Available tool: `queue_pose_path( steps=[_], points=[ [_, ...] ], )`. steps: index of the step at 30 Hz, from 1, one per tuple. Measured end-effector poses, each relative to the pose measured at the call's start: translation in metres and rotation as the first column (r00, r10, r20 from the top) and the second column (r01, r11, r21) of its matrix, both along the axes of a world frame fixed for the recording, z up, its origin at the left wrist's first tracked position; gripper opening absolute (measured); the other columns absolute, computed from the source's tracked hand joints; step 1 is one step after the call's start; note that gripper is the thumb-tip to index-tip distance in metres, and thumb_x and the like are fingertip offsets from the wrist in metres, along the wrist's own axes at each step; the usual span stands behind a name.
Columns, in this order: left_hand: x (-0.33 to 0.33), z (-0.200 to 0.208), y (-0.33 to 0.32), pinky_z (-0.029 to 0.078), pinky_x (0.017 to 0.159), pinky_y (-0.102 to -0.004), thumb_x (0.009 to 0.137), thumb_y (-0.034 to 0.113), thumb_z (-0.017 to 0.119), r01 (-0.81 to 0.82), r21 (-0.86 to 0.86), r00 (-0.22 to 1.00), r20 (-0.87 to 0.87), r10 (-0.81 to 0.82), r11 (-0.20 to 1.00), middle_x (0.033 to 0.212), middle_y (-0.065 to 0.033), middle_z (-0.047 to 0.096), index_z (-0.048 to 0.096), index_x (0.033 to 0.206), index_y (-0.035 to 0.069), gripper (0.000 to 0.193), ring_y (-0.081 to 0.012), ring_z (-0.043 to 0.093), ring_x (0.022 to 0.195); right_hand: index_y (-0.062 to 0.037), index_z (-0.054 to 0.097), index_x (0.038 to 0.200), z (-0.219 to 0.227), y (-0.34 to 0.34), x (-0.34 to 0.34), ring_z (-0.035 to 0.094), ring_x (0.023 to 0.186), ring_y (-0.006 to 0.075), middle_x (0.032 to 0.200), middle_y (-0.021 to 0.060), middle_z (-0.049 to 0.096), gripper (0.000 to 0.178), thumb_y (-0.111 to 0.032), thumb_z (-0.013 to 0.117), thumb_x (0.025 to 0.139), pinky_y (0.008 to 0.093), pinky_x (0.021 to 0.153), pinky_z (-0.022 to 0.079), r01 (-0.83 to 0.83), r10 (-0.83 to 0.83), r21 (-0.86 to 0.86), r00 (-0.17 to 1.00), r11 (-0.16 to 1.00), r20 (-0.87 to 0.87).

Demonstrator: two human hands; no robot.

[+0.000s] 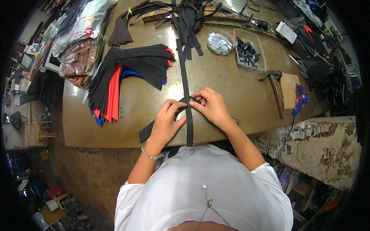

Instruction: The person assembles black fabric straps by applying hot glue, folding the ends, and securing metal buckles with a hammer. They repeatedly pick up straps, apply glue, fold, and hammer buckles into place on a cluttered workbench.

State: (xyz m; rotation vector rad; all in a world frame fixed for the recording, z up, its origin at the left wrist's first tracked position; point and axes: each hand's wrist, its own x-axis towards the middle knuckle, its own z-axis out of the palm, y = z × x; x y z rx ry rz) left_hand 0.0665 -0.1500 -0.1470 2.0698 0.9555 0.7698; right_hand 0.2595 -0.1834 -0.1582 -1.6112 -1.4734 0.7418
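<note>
A long, narrow black strap runs up the table in front of me, from its near edge toward the dark strips at the back. A second, wider black strap lies slantwise and meets it under my fingers. My left hand is closed, its fingertips pressing on the slanted strap just left of the crossing. From the right, my right hand pinches the short end of that strap between thumb and forefinger. Something small and pale shows at the crossing, too small to name. Fingertips partly hide how the straps join.
Left of the hands lies a fanned bundle of black, red and blue straps. Dark strips lie at the back. To the right are a round tub, a clear box of small black pieces, a hammer and a blue glue gun.
</note>
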Motion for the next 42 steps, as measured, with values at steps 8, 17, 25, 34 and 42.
queue_pose_path(
  steps=[8,17,25,34,42],
  points=[
    [0.008,-0.004,0.014,0.049,0.062,-0.0282,0.075,-0.001,0.077,-0.057,-0.115,0.996,0.055,0.063,0.992,0.082,-0.0081,0.061,0.070,0.091,0.001,0.018,-0.0154,0.059,0.068,-0.0028,0.072,0.099,0.000,0.002,0.001,0.056,0.067,0.0141,0.085,0.0076,0.061,0.023,-0.012,0.079,0.079,0.0280,0.064,0.048,-0.002,0.002,-0.049,1.000,0.999,0.008],
    [0.017,0.007,0.026,0.044,0.058,-0.0245,0.071,0.011,0.086,-0.172,-0.246,0.982,-0.123,0.146,0.954,0.069,-0.0012,0.056,0.070,0.100,0.000,0.035,-0.0078,0.050,0.062,-0.0020,0.067,0.105,0.019,0.014,0.013,0.058,0.072,0.0130,0.089,0.0055,0.059,0.027,-0.011,0.077,0.082,0.0292,0.067,0.050,-0.214,0.212,-0.017,0.974,0.977,-0.080],
    [0.015,0.003,0.024,0.044,0.057,-0.0264,0.071,0.011,0.086,-0.146,-0.252,0.989,-0.075,0.131,0.957,0.071,-0.0027,0.056,0.068,0.099,-0.001,0.035,-0.0098,0.050,0.061,0.0031,0.065,0.102,0.009,0.059,0.013,0.061,0.053,0.0109,0.082,0.0056,0.058,0.018,-0.006,0.071,0.087,0.0252,0.045,0.049,-0.242,0.140,-0.240,0.917,0.940,-0.375],
    [0.014,0.006,0.017,0.048,0.060,-0.0305,0.077,0.013,0.082,-0.126,-0.171,0.990,-0.077,0.114,0.977,0.078,-0.0071,0.056,0.067,0.103,-0.001,0.033,-0.0152,0.052,0.060,0.0010,0.068,0.100,0.010,0.056,0.005,0.065,0.060,0.0204,0.085,0.0124,0.061,0.021,-0.007,0.074,0.082,0.0345,0.056,0.053,-0.113,0.099,-0.222,0.992,0.968,-0.072],
    [0.017,0.003,0.009,0.047,0.062,-0.0304,0.087,0.018,0.074,-0.118,-0.016,0.985,-0.131,0.115,0.993,0.078,-0.0071,0.052,0.071,0.121,0.012,0.035,-0.0164,0.052,0.063,-0.0081,0.069,0.108,0.013,0.016,0.032,0.063,0.084,0.0258,0.102,0.0093,0.068,0.028,-0.009,0.069,0.079,0.0385,0.077,0.054,-0.364,0.193,0.454,0.905,0.813,0.380]
  ],
)
